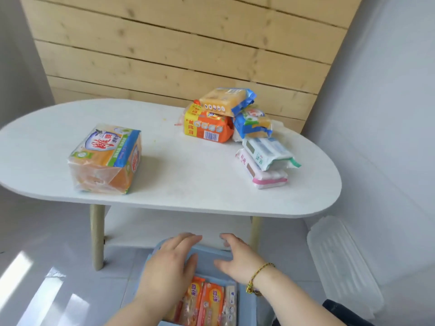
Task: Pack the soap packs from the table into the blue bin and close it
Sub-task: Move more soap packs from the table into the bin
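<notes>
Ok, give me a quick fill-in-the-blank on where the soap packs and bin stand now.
1. The big orange multi-pack lies alone on the white oval table, at its ____ end.
2. Both hands hover over the ____ plastic bin.
3. The translucent lid leans against the ____.

Answers: left; blue; wall

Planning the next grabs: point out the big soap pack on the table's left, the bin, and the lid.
Big soap pack (106, 158), head view, on its printed top face.
Bin (213, 254), head view, on its blue far rim between the hands.
Lid (341, 262), head view, on its ribbed face, leaning against the wall on the right.
</notes>
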{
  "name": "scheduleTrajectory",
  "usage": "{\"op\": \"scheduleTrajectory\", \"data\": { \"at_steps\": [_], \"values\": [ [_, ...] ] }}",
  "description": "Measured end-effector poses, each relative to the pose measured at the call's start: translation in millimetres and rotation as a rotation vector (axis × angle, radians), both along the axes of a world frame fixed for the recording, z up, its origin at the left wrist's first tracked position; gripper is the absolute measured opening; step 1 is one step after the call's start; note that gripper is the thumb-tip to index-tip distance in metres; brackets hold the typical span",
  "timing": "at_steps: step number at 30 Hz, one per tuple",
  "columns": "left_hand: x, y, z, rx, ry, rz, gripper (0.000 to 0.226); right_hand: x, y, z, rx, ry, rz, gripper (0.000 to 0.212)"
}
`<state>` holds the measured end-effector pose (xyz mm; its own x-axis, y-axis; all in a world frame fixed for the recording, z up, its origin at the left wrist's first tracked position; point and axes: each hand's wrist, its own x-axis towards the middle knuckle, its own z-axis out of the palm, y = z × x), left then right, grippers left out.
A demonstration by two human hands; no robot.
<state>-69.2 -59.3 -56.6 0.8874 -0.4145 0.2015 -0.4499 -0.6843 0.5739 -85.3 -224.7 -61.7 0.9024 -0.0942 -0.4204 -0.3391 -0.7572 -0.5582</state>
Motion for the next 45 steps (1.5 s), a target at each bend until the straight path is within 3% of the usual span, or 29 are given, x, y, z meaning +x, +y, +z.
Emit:
{"op": "scheduleTrajectory", "data": {
  "at_steps": [4,8,11,14,17,20,24,29,36,39,42,45],
  "values": [
    [-3,0,45,-0.045,-0.320,-0.118,0.035,-8,-15,75,0.063,-0.252,-0.064,0.038],
    [19,9,65,0.140,-0.430,-0.084,0.037,12,-35,140,0.099,-0.561,-0.249,0.021],
    [38,17,70,0.298,-0.387,-0.021,0.041,43,-39,170,-0.026,-0.671,-0.312,0.029],
    [52,25,71,0.342,-0.267,-0.001,0.065,85,-37,186,-0.283,-0.757,-0.254,0.047],
    [61,20,65,0.252,-0.165,0.081,0.082,129,-33,193,-0.488,-0.737,-0.210,0.072],
    [62,15,62,0.294,-0.165,0.061,0.064,166,-32,194,-0.526,-0.586,-0.232,0.093],
    [66,16,61,0.347,-0.207,0.074,0.046,201,-33,197,-0.600,-0.499,-0.203,0.102],
    [69,16,54,0.340,-0.246,0.077,0.077,218,-33,188,-0.532,-0.420,-0.269,0.084],
    [69,16,56,0.354,-0.260,0.056,0.081,214,-32,178,-0.500,-0.564,-0.302,0.063],
    [67,16,56,0.366,-0.259,0.072,0.075,200,-30,178,-0.503,-0.720,-0.289,0.059],
    [66,18,60,0.386,-0.223,0.066,0.050,176,-26,178,-0.458,-0.805,-0.254,0.055],
    [64,20,60,0.395,-0.251,0.074,0.051,143,-19,172,-0.370,-0.885,-0.254,0.054]
  ]
}}
